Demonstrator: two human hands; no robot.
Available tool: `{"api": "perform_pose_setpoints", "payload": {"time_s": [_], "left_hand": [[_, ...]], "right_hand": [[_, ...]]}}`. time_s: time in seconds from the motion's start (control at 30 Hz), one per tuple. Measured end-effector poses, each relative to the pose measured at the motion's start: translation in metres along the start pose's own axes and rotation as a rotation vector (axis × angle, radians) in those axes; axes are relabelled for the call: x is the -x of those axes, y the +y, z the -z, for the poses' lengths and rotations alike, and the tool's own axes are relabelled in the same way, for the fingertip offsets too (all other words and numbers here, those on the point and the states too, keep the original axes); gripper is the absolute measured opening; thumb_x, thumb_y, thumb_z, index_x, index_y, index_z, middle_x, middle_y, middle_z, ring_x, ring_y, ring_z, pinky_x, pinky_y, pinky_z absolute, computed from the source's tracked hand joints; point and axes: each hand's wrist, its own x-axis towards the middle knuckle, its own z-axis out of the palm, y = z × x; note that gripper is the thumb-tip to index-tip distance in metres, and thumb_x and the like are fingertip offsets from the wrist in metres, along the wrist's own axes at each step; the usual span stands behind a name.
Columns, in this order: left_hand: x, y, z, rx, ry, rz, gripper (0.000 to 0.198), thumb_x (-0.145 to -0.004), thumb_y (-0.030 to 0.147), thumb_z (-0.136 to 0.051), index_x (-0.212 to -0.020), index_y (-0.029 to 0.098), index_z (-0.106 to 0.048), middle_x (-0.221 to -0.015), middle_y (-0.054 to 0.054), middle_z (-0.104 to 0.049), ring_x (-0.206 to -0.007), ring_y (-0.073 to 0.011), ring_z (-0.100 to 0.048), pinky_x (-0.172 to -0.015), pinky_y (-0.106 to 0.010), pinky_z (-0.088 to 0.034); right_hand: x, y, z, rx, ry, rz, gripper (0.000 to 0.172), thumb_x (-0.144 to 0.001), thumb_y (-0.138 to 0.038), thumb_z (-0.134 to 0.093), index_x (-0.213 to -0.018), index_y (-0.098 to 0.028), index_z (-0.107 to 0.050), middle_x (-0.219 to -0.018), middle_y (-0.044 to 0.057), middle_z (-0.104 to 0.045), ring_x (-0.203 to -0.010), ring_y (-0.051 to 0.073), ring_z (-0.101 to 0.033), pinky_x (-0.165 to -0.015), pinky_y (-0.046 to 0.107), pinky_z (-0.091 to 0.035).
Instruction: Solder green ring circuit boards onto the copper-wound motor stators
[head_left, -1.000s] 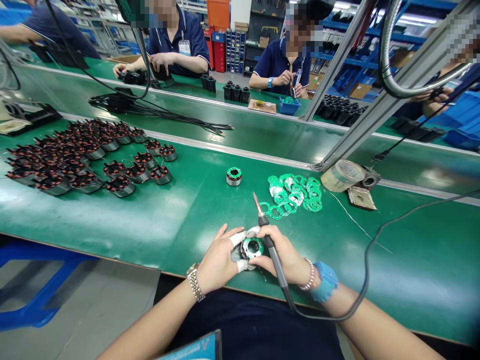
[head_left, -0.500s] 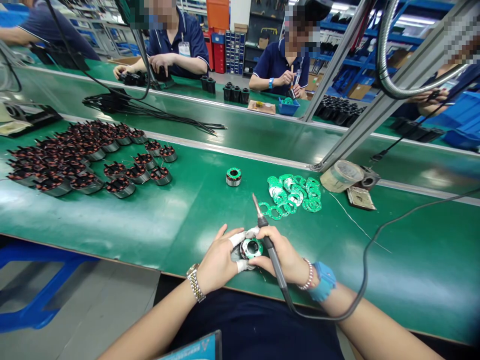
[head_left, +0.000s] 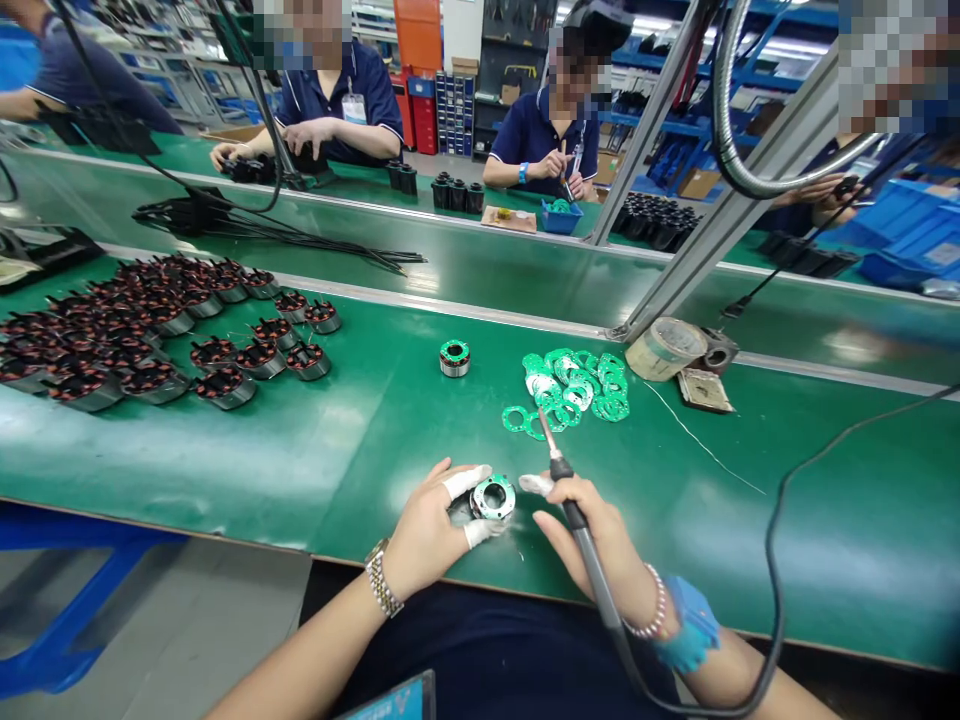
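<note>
The left hand (head_left: 427, 520), its taped fingers (head_left: 459, 485) curled, clamps a small round motor part (head_left: 493, 497) against the green tabletop (head_left: 360, 470), with a green ring on the part's top face. The right hand (head_left: 600, 540) is closed around a soldering iron (head_left: 581, 535), whose tip (head_left: 544, 422) points toward 11 o'clock and sits just beyond the motor part, not touching it. The 2 hands are apart, with a small gap between them. At 12 o'clock lies a heap of green rings (head_left: 574, 385), with a second motor part (head_left: 454, 357) at 11 o'clock. Rows of copper-wound motor parts (head_left: 150, 345) sit at 10 o'clock, and a tape roll (head_left: 666, 348) lies at 1 o'clock.
</note>
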Motion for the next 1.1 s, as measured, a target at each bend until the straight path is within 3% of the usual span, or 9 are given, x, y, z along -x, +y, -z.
{"api": "perform_pose_setpoints", "payload": {"time_s": [0.23,0.43,0.67,0.8,0.93,1.0,1.1], "left_hand": [[-0.001,0.0,-0.001,0.024,-0.015,-0.009,0.049,-0.068,0.041,-0.067,-0.11,0.02,-0.057,-0.103,-0.005,-0.068,-0.095,-0.0213,-0.062,-0.106,-0.046,-0.026],[0.001,0.0,-0.003,0.007,0.007,0.004,0.052,-0.067,0.038,-0.068,-0.113,0.017,-0.056,-0.105,-0.007,-0.067,-0.094,-0.0216,-0.062,-0.107,-0.047,-0.025],[0.0,0.005,-0.007,-0.004,0.031,0.006,0.051,-0.067,0.036,-0.068,-0.111,0.014,-0.057,-0.1,-0.008,-0.068,-0.094,-0.0226,-0.063,-0.106,-0.046,-0.028],[0.002,0.007,-0.007,-0.008,0.016,0.023,0.05,-0.069,0.034,-0.067,-0.114,0.015,-0.055,-0.105,-0.008,-0.066,-0.096,-0.022,-0.062,-0.107,-0.045,-0.026],[0.011,-0.005,0.011,0.03,-0.089,-0.04,0.067,-0.069,0.031,-0.066,-0.129,0.019,-0.038,-0.125,-0.009,-0.054,-0.113,-0.0227,-0.051,-0.105,-0.044,-0.03],[0.012,-0.014,0.024,0.039,-0.101,-0.107,0.056,-0.076,0.024,-0.059,-0.129,0.022,-0.038,-0.129,-0.008,-0.05,-0.118,-0.0206,-0.046,-0.102,-0.04,-0.035],[0.004,-0.022,0.038,0.064,-0.13,-0.266,0.026,-0.083,0.017,-0.048,-0.105,0.023,-0.061,-0.114,-0.006,-0.061,-0.108,-0.018,-0.053,-0.097,-0.036,-0.039]], "right_hand": [[0.01,0.0,-0.014,-0.028,-0.068,-0.11,0.018,-0.08,-0.014,-0.051,-0.094,-0.022,-0.043,-0.093,0.004,-0.059,-0.075,0.014,-0.058,-0.069,0.024,-0.046],[0.009,-0.002,-0.016,-0.011,-0.073,-0.046,0.019,-0.081,-0.012,-0.05,-0.095,-0.022,-0.044,-0.098,0.006,-0.058,-0.091,0.016,-0.058,-0.078,0.026,-0.045],[0.008,-0.008,-0.017,0.02,-0.045,-0.039,0.02,-0.08,-0.01,-0.049,-0.095,-0.022,-0.044,-0.089,0.003,-0.058,-0.078,0.014,-0.059,-0.072,0.024,-0.046],[0.006,-0.009,-0.014,-0.009,-0.085,-0.076,0.024,-0.08,-0.012,-0.049,-0.1,-0.023,-0.043,-0.096,0.004,-0.059,-0.087,0.015,-0.06,-0.076,0.024,-0.047],[-0.001,-0.013,-0.006,0.01,-0.035,-0.081,0.034,-0.075,-0.017,-0.059,-0.103,-0.022,-0.04,-0.097,0.005,-0.058,-0.085,0.017,-0.06,-0.075,0.027,-0.049],[-0.006,-0.015,-0.008,0.033,-0.045,-0.034,0.04,-0.071,-0.019,-0.064,-0.103,-0.022,-0.04,-0.097,0.005,-0.057,-0.084,0.018,-0.059,-0.075,0.029,-0.049],[-0.015,-0.018,-0.02,0.058,-0.114,0.045,0.043,-0.068,-0.02,-0.068,-0.103,-0.022,-0.043,-0.102,0.007,-0.055,-0.095,0.021,-0.054,-0.082,0.034,-0.046]]}}
